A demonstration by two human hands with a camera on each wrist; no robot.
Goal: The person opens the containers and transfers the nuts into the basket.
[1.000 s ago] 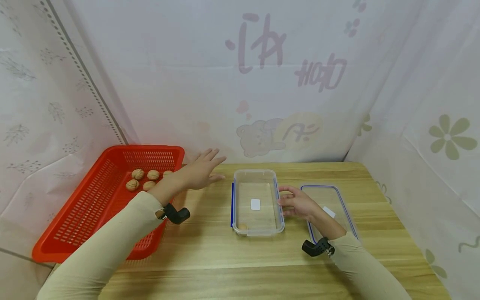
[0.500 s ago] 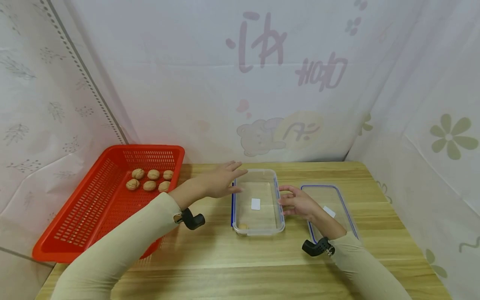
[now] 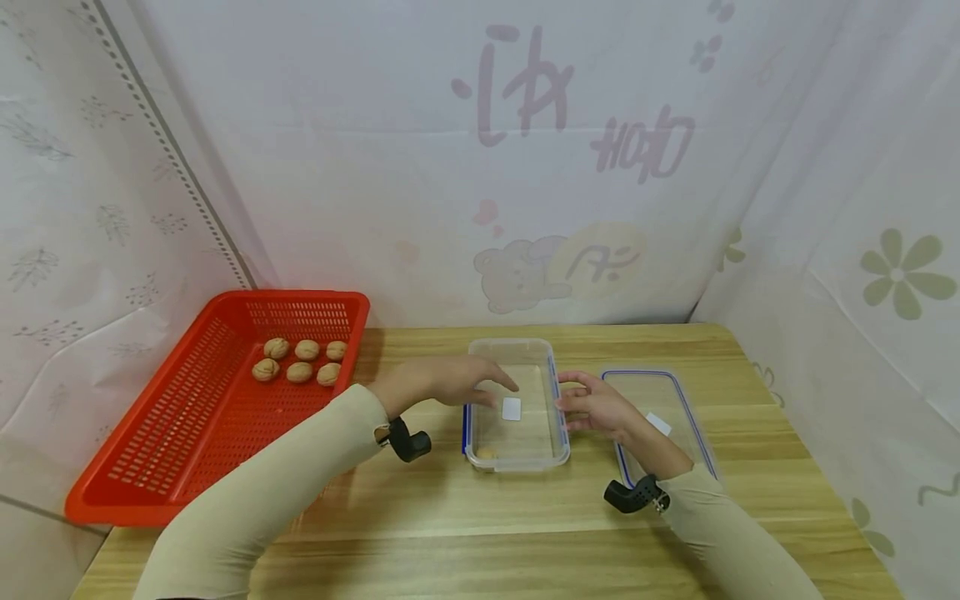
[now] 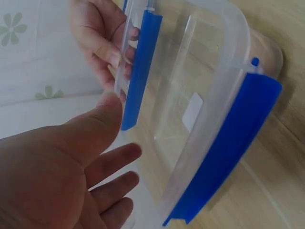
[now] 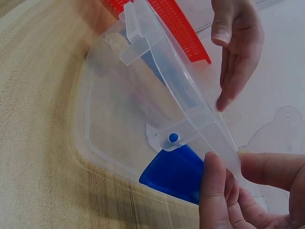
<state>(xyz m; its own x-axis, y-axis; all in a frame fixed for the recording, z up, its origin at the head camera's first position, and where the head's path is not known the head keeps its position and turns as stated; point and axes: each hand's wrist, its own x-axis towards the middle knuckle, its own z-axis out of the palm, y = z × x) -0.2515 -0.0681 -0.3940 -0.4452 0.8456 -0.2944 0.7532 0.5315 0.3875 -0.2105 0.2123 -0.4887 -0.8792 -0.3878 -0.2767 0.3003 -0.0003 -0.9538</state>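
Note:
A clear plastic food container with blue side latches stands uncovered on the table, a white label on its floor. One walnut shows at its near left corner. My left hand reaches over the container's left rim, its fingers loosely bent and nothing in them, as the left wrist view also shows. At the opposite side, my right hand pinches the container's right edge between thumb and fingers, beside a blue latch.
A red plastic basket with several walnuts stands on the left. The container's clear lid, edged by a blue seal, lies partly under the right forearm. Printed cloth hangs behind the table.
My left hand has moved right from beside the basket to over the container, its fingers going from spread to loosely bent. The right hand and container have stayed in place.

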